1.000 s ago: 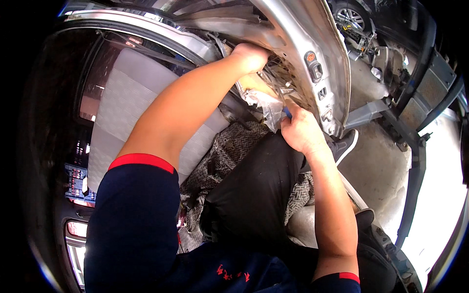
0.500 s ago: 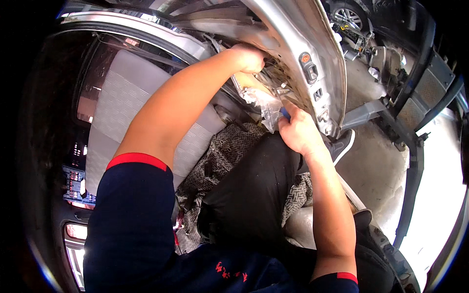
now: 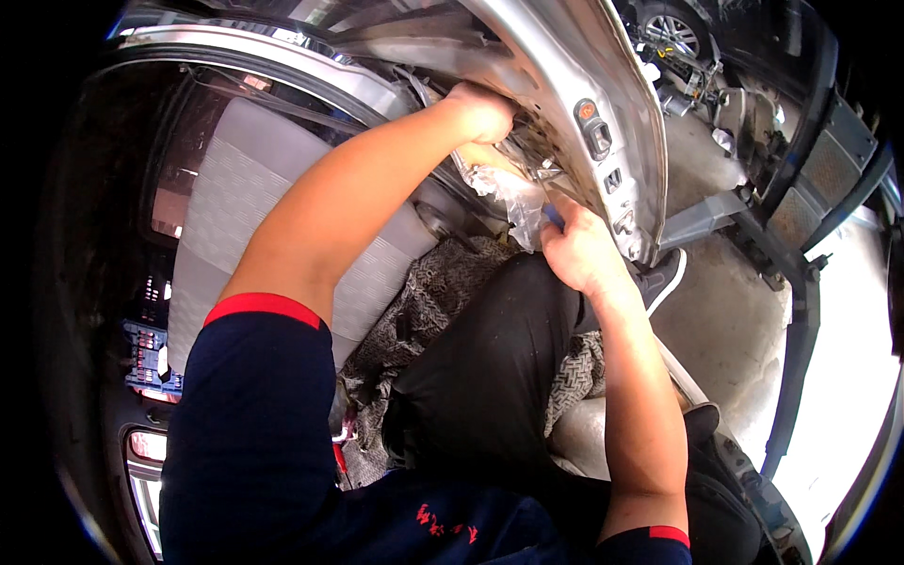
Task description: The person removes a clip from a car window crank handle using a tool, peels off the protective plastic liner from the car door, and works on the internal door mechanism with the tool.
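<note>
Silver car door (image 3: 527, 42), landmark for all that follows, its edge bearing an oval latch fitting (image 3: 597, 139). Left hand (image 3: 485, 115) at the door's inner side, wrist bent; fingers out of sight inside, so cannot tell whether they are closed on anything. Right hand (image 3: 576, 247) just below the door's inner face, fingers curled firmly round a blue-handled tool (image 3: 554, 217); only a bit of the blue shows, its far end pointing up to the door's opened inner side. Crumpled clear plastic sheet (image 3: 518, 209) hangs along the door's inner side, between the two hands, close to the tool. Left forearm crosses toward the door from its lower left, short navy sleeve (image 3: 250, 414) with red trim. Pale grey seat (image 3: 282, 188) left of the door, under that arm. Grey patterned cloth (image 3: 424, 292) below the door, partly covered by a leg in black trousers (image 3: 480, 367). Dark shoe (image 3: 667, 279) with a white sole edge just below the door's lower end, near the concrete floor (image 3: 716, 320). Grey metal beam (image 3: 702, 221) right of the door's lower end. Spoked wheel (image 3: 671, 30) right of the door's upper part.
</note>
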The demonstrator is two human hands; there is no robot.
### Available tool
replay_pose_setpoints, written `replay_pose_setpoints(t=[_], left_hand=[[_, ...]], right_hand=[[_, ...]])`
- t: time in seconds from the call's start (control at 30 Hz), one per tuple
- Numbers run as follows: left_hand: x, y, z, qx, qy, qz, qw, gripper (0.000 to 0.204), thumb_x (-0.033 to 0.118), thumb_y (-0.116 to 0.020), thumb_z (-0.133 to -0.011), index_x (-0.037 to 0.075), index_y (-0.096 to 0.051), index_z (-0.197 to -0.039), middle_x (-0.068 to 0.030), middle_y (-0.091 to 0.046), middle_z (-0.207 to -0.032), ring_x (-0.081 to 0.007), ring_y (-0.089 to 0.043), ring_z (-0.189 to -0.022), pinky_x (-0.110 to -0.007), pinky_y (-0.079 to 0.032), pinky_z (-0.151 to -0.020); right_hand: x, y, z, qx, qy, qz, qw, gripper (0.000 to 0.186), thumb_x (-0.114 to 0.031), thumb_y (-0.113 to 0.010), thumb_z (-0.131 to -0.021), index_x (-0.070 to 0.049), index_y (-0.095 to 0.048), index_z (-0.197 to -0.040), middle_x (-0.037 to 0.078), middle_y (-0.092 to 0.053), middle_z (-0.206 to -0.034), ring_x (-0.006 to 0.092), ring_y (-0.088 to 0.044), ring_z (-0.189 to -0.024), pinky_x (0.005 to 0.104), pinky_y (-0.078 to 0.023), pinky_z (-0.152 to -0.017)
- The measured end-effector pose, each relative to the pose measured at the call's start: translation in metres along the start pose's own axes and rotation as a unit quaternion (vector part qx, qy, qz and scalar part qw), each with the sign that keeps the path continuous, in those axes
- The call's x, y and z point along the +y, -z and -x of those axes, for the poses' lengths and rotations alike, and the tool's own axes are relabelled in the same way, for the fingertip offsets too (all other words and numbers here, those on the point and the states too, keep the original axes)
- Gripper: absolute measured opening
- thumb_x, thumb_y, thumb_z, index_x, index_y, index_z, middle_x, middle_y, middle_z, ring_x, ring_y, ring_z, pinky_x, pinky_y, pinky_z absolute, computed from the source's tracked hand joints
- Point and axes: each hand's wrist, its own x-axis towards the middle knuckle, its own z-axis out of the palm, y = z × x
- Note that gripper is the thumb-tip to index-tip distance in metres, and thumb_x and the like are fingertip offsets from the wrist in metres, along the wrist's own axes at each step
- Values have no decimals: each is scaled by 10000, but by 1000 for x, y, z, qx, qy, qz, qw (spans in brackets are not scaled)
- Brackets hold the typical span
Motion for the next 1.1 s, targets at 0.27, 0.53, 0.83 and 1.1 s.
replay_pose_setpoints(t=[0.27, 0.53, 0.83, 1.1], left_hand=[[-3, 10, 5, -9, 48, 56, 997, 283, 100, -650, -815, 73, -785, -1062, -159, -727, -1211, -316, -687, -1143, -406, -549, -936], [11, 35, 17, -129, 44, 99, 986, 335, 94, -550, -898, -25, -713, -1165, -238, -675, -1273, -364, -665, -1167, -423, -517, -1011], [15, 31, 26, -104, 13, 60, 993, 305, 54, -526, -915, -34, -703, -1147, -239, -684, -1245, -365, -686, -1124, -418, -552, -959], [27, 18, 21, 8, 25, 60, 998, 246, 84, -555, -918, 13, -735, -1071, -205, -731, -1145, -341, -727, -1038, -418, -595, -889]], right_hand=[[-7, 2, -1, -14, -7, -4, 1000, 494, -152, -562, -886, 15, -587, -1350, 307, -640, -1274, 414, -597, -1250, 441, -457, -1088], [-8, 1, 1, -6, -3, 3, 1000, 466, -139, -557, -872, 34, -609, -1302, 318, -662, -1197, 437, -623, -1187, 463, -483, -1055], [-7, -4, 1, -21, -15, 3, 1000, 388, -136, -557, -876, 39, -606, -1219, 352, -669, -1081, 472, -652, -1089, 503, -518, -956], [-5, -3, 6, -4, -4, -8, 1000, 348, -135, -557, -878, 35, -597, -1179, 356, -667, -1056, 483, -650, -1076, 506, -519, -948]])
